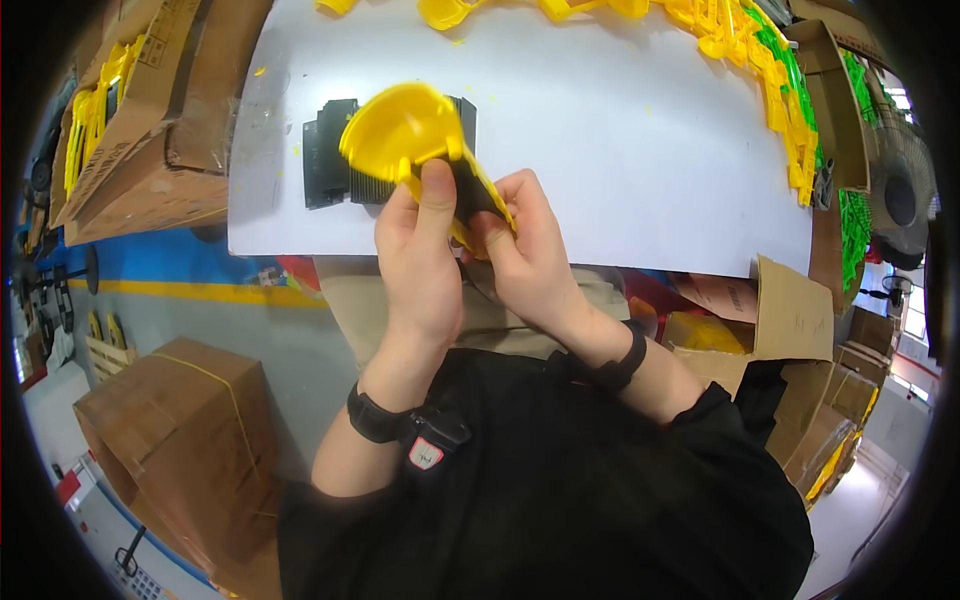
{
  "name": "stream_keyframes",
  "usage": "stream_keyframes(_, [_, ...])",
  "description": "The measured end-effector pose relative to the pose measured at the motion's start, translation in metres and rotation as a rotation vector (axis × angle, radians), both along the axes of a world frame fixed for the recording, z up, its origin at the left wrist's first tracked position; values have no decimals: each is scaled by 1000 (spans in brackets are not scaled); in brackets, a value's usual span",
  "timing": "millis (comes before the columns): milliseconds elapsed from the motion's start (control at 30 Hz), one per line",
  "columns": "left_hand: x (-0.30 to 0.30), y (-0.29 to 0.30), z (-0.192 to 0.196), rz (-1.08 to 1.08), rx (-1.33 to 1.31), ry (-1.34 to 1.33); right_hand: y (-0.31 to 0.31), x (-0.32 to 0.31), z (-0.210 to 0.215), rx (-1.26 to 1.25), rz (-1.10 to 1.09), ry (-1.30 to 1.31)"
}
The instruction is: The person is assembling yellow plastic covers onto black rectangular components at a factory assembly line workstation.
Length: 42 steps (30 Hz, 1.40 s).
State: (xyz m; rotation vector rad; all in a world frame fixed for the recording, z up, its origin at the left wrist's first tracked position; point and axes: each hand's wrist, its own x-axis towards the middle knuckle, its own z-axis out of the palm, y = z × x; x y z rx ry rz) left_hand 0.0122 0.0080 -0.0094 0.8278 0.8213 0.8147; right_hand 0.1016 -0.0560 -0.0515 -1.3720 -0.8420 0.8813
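Gripping the yellow scoop-shaped part [400, 130] over the near side of the desk [620, 180], your left hand [415, 260] has its fingers closed on one edge, while your right hand [528, 250] pinches the lower end. A dark panel [466, 188] lies along the handle, seemingly placed; whether it is fixed, I cannot tell. More dark pieces [325, 150] lie beyond, apparently unused. Yellow parts [728, 35] line the far edge, finished or waiting, unclear.
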Motion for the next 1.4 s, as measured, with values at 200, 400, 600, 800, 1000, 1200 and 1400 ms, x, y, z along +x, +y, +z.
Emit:
stream_keyframes(200, [-3,-8,6,-2,226,69,1,0,23,-83,59,266])
stream_keyframes(400, [-19,13,2,-140,609,503,-7,9,22,-56,160,332])
stream_keyframes(600, [-23,10,8,-178,377,365,-5,14,49,-159,123,-326])
stream_keyframes(800, [-28,-1,-1,-180,340,296,-5,13,45,-72,98,-308])
stream_keyframes(1000, [-29,-5,-9,-164,341,294,-4,14,41,-191,132,-293])
stream_keyframes(1200, [-30,-7,-3,-238,429,308,10,21,33,-104,104,172])
stream_keyframes(1400, [-36,-5,-7,-365,-125,-210,28,3,48,-182,94,17])
